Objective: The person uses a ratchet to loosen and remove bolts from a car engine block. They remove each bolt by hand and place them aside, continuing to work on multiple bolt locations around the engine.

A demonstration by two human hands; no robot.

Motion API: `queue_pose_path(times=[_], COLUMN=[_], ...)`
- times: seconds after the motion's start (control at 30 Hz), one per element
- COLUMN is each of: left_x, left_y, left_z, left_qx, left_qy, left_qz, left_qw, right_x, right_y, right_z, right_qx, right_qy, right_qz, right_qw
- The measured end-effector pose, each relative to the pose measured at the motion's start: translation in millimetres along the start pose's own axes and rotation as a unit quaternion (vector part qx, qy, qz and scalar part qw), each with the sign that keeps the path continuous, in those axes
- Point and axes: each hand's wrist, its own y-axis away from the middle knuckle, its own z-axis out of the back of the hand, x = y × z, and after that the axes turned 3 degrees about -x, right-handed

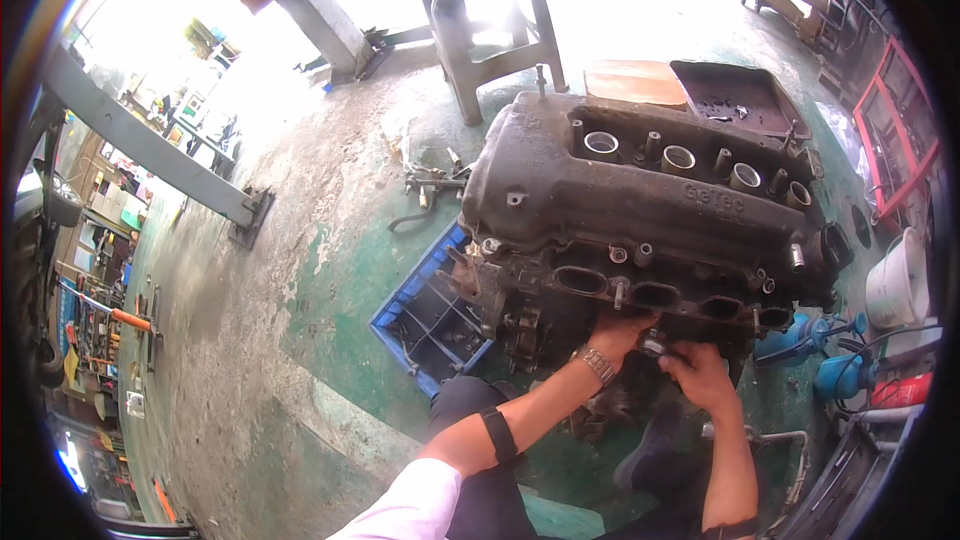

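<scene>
A dark, grimy engine [600,195] fills the right half of the head view, its top cover holding a row of round openings and its near side showing oval ports. My left hand [617,338] reaches in beneath these ports, a metal watch on its wrist, its fingertips hidden against the engine. Just right of it, my right hand [700,375] has its thumb and fingers closed on a small metal piece [652,343] at the engine's underside; whether that is a tool or a fitting I cannot make out.
A blue divided tray [408,338] lies left of the engine, loose metal parts [432,178] beyond it. A plastic stool [507,68] and dark pan [745,95] stand behind. Grey lift beams [170,155] are at left; a white bucket [895,280] and blue tools [835,375] at right.
</scene>
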Motion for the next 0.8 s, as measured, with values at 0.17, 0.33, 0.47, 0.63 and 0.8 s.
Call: queue_pose_path(times=[0.17,0.33,0.47,0.63,0.8], left_x=[4,3,-1,-1,3], left_y=[-4,-1,3,2,-2], left_z=[0,0,-2,-2,-1], left_qx=[0.008,0.007,0.001,0.001,0.004], left_qy=[0.039,0.04,0.031,0.017,0.043], left_qz=[-0.004,-0.003,-0.011,-0.002,-0.007], left_qw=[0.999,0.999,0.999,1.0,0.999], right_x=[6,7,6,9,17], right_y=[0,0,-1,0,4], right_z=[1,-3,-7,-8,-10], right_qx=[-0.012,-0.053,-0.077,-0.088,-0.101], right_qy=[0.013,0.074,0.083,0.12,0.179], right_qz=[-0.003,0.014,0.036,0.05,0.035], right_qw=[1.0,0.996,0.993,0.988,0.978])
